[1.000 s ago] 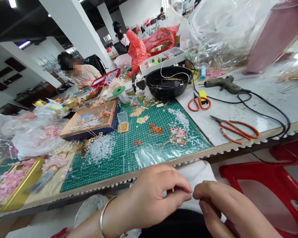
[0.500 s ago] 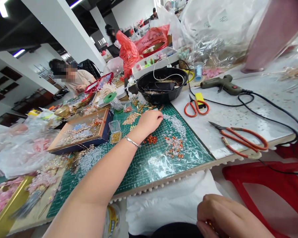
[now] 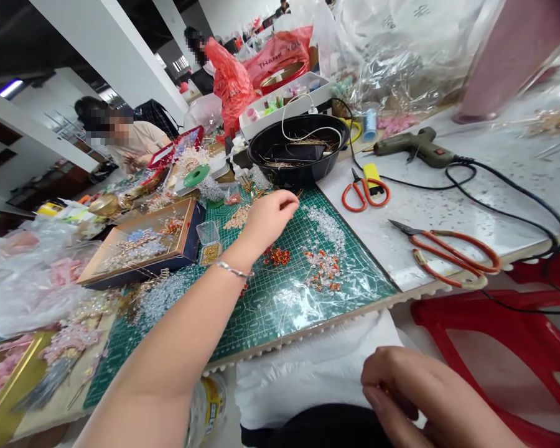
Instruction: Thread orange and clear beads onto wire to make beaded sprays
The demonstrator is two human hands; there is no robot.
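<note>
My left hand [image 3: 271, 214], a bracelet at its wrist, reaches over the green cutting mat [image 3: 270, 320] with fingers pinched together. What they hold, if anything, is hidden. Gold-coloured pieces [image 3: 249, 191] lie just behind it, and a heap of clear beads [image 3: 325, 225] is to its right. Nearer me on the mat are red beads [image 3: 278, 256] and a mix of orange and clear beads [image 3: 324, 271]. Low over my lap, my right hand [image 3: 408, 389] is closed; a tiny orange-gold glint shows between its fingers, too small to name.
Behind the mat stands a black bowl [image 3: 303, 171] with a cable over it. To the right lie orange-handled scissors [image 3: 366, 193], larger shears [image 3: 448, 249] and a glue gun [image 3: 415, 148]. A beadwork box [image 3: 186, 246] is at left. Another person [image 3: 133, 140] sits farther back.
The view has shifted slightly. My left hand is still pinched over the back of the mat, its wrist a little more bent. My right hand stays closed, turned slightly and a little higher.
</note>
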